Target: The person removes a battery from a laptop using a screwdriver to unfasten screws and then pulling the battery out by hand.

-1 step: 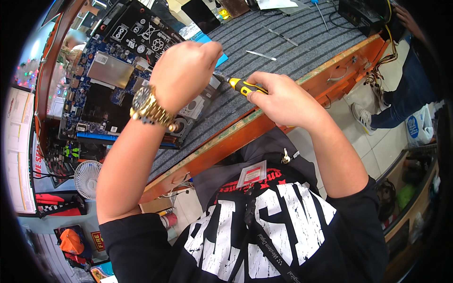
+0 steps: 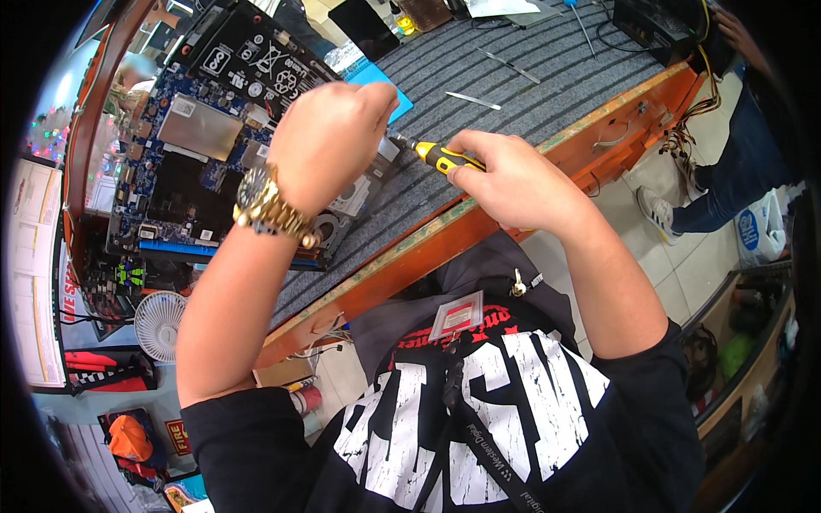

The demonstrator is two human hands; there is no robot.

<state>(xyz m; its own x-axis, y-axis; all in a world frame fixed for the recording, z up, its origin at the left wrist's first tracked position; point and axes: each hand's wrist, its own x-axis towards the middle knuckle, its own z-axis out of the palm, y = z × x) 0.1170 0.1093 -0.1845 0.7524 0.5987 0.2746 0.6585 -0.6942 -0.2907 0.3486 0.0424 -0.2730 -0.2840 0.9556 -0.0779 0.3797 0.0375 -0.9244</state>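
Note:
My right hand [image 2: 505,175] grips a yellow-and-black screwdriver [image 2: 442,157], its metal shaft pointing left toward my left hand [image 2: 338,137]. That left hand is closed, back of the hand up and a gold watch on the wrist. Its fingertips sit close to the screwdriver's tip, and whatever they pinch is hidden. Under my left arm lies an opened laptop [image 2: 192,248], with a blue circuit board [image 2: 147,158], a silver cover plate [image 2: 198,128] and a black battery [image 2: 256,67] exposed. My left hand and wrist hide part of its right side.
On the grey ribbed mat [image 2: 445,64] lie two thin metal tools, one being the tweezers [image 2: 510,66]. A blue pad [image 2: 372,79] is just beyond my left hand. Farther back are a blue screwdriver [image 2: 581,26] and a black box with cables [image 2: 654,30]. A person stands at right.
My left hand has dropped slightly toward me. The right hand and the screwdriver stay practically where they were.

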